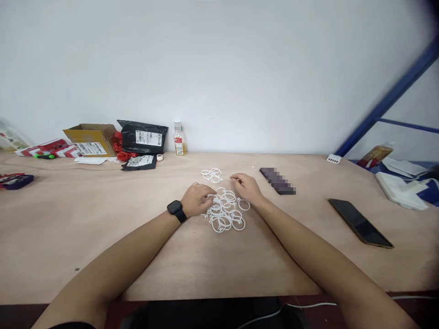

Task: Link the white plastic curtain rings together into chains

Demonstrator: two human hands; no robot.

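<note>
A heap of white plastic rings lies in the middle of the wooden table. My left hand, with a black watch on its wrist, rests on the heap's left side, its fingers curled onto the rings. My right hand sits at the heap's upper right, fingers bent and pinched low over the table; what they hold, if anything, is too small to make out. A smaller cluster of white rings lies just behind the hands.
A dark phone and a dark flat object lie to the right. At the back left stand a cardboard box, black parcel bags and a small bottle. Blue shelf frame and white items stand at the right.
</note>
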